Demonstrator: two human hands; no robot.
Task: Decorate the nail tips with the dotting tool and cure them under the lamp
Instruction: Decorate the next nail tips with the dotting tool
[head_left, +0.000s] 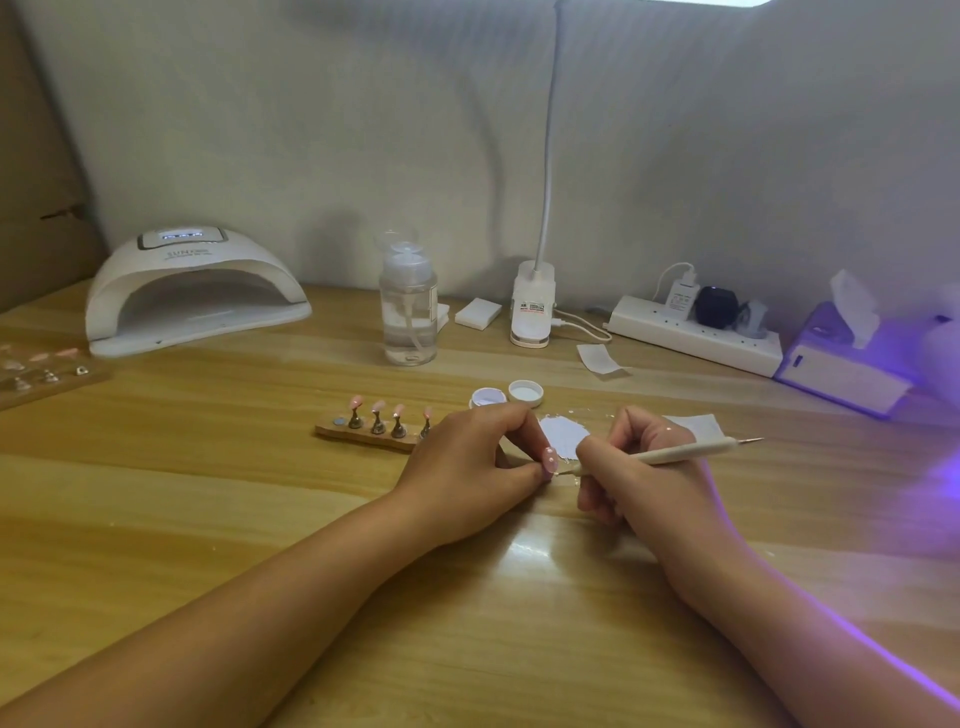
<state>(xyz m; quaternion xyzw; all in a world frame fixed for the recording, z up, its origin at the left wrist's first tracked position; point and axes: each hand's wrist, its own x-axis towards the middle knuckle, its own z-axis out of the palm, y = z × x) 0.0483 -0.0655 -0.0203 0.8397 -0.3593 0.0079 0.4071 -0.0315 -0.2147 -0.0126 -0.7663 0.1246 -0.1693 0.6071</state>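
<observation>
My left hand (470, 460) pinches a pink nail tip (548, 459) that carries small white dots. My right hand (636, 470) grips a cream dotting tool (680, 451) like a pen, and its fine point touches the lower edge of that tip. Just behind the hands lies a patch of white gel (563, 437) on the table. A wooden stand (363, 435) to the left holds several pink nail tips on metal posts. The white curing lamp (192, 291) sits at the back left with its display lit.
An open small gel pot (487, 399) and its lid (525, 392) sit behind the hands. A clear pump bottle (408, 306), a clip lamp base (531, 312), a power strip (696, 332) and a tissue box (841, 358) line the back. Another nail board (44, 371) lies far left.
</observation>
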